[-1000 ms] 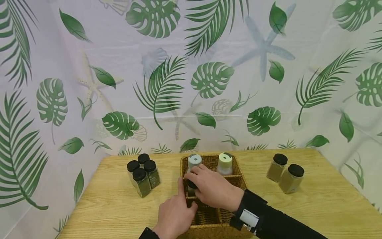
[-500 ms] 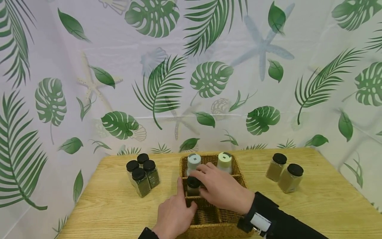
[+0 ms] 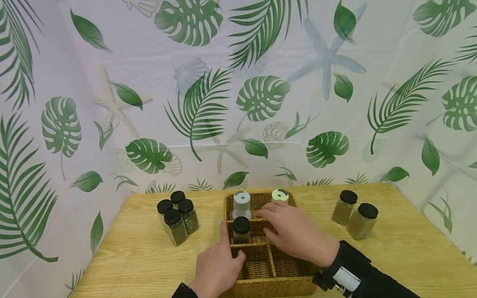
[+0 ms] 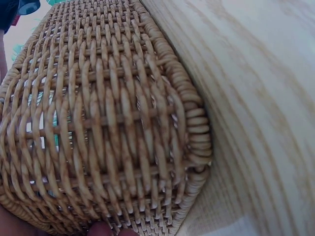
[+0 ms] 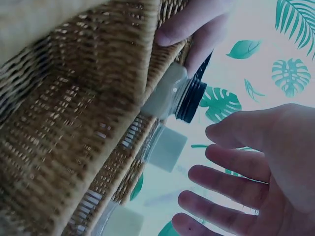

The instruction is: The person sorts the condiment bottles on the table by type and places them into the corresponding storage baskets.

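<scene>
A wicker basket [image 3: 275,280] with several compartments stands in front of me. My left hand [image 3: 218,267] holds its left wall, index finger straight along the side and thumb over the rim. A spice jar with a black lid [image 3: 241,236] stands upright in the middle left compartment. Just right of that jar, my right hand [image 3: 298,231] hovers over the basket. In the right wrist view its fingers [image 5: 226,184] are spread, apart from the jar's black lid [image 5: 191,101]. Behind are a white-capped bottle [image 3: 242,200] and a pale yellow-capped bottle [image 3: 280,195], partly hidden by my right hand.
Several black-lidded jars [image 3: 176,227] of green herbs cluster on the wooden table [image 3: 138,256] left of the basket. To the right stand two black-lidded jars [image 3: 362,223] of brownish powder. A leaf-patterned cloth [image 3: 261,136] hangs behind the table.
My right hand has let go of the black-lidded jar and moved right, leaving it upright in the compartment. The left hand keeps its place on the basket.
</scene>
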Demonstrator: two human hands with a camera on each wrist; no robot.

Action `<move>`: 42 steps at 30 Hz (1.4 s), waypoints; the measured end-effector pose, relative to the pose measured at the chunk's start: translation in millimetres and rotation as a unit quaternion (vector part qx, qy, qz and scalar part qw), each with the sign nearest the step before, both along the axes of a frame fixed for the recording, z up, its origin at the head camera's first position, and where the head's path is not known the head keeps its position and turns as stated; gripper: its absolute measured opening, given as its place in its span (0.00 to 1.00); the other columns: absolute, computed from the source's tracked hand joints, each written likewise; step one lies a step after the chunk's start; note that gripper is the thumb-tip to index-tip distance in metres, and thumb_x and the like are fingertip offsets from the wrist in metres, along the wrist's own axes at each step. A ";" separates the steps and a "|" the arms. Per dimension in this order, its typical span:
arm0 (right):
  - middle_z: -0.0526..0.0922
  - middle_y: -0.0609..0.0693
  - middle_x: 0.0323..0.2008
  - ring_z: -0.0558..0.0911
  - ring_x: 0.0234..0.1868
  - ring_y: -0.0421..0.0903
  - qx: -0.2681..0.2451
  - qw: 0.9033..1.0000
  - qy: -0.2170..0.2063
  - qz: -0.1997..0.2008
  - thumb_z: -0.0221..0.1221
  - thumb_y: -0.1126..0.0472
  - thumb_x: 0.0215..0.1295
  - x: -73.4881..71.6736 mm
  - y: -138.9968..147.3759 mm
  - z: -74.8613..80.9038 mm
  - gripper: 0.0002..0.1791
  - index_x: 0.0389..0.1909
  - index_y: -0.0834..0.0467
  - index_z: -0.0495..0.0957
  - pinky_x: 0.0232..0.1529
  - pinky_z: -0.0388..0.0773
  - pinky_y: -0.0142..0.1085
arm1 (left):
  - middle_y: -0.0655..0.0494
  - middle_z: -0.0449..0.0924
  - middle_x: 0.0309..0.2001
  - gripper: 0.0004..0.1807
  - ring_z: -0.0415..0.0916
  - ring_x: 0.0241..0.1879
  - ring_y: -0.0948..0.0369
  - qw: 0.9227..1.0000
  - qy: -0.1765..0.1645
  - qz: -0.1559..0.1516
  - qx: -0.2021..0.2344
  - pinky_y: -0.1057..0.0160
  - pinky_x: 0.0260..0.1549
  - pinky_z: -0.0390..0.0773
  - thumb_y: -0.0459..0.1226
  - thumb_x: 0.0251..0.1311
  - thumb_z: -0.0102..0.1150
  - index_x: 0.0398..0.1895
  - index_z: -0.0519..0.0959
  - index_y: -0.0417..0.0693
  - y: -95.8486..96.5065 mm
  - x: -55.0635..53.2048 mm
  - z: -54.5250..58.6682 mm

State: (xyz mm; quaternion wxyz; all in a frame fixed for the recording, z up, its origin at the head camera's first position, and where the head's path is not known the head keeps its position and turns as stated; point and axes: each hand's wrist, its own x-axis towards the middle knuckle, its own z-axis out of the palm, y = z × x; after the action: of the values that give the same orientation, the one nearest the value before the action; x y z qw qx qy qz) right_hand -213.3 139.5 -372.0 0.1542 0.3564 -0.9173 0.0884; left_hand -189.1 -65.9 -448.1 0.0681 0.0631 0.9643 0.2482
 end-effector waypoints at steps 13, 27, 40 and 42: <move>0.82 0.45 0.44 0.76 0.43 0.42 -0.020 0.999 -0.010 -0.045 0.64 0.59 0.56 2.9 31.0 1.0 0.15 0.46 0.51 0.81 0.39 0.79 0.40 | 0.54 0.67 0.10 0.48 0.59 0.08 0.55 1.000 0.005 0.001 -0.001 0.57 0.09 0.50 0.54 0.64 0.48 0.77 0.35 0.47 0.2 -1.2 -2.3; 0.83 0.52 0.45 0.78 0.44 0.47 -0.017 0.993 -0.020 -0.112 0.65 0.57 0.57 1.5 60.9 -0.3 0.15 0.46 0.55 0.82 0.31 0.81 0.43 | 0.54 0.67 0.09 0.48 0.60 0.07 0.55 1.000 0.009 0.001 0.003 0.57 0.08 0.49 0.54 0.63 0.48 0.76 0.35 0.46 -0.2 -0.6 -1.0; 0.83 0.55 0.46 0.79 0.46 0.54 -0.013 0.989 -0.025 -0.143 0.64 0.57 0.58 -1.5 91.9 2.0 0.16 0.48 0.55 0.82 0.33 0.81 0.51 | 0.54 0.67 0.10 0.48 0.61 0.08 0.55 1.000 0.008 0.003 0.003 0.57 0.08 0.50 0.54 0.63 0.48 0.76 0.36 0.47 0.1 0.1 0.3; 0.83 0.55 0.46 0.79 0.45 0.54 -0.011 0.988 -0.026 -0.149 0.63 0.58 0.59 -2.5 97.2 2.7 0.16 0.48 0.55 0.82 0.31 0.80 0.50 | 0.54 0.67 0.10 0.48 0.61 0.08 0.55 1.000 0.009 0.003 0.003 0.57 0.08 0.50 0.54 0.63 0.48 0.77 0.36 0.47 0.0 0.3 0.5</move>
State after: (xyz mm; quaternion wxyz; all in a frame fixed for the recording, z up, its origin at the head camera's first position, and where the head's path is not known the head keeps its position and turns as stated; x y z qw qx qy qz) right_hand -215.8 236.7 -369.3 0.1458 0.2113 -0.9629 0.0832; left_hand -188.8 -65.9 -447.6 0.0590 0.0628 0.9642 0.2510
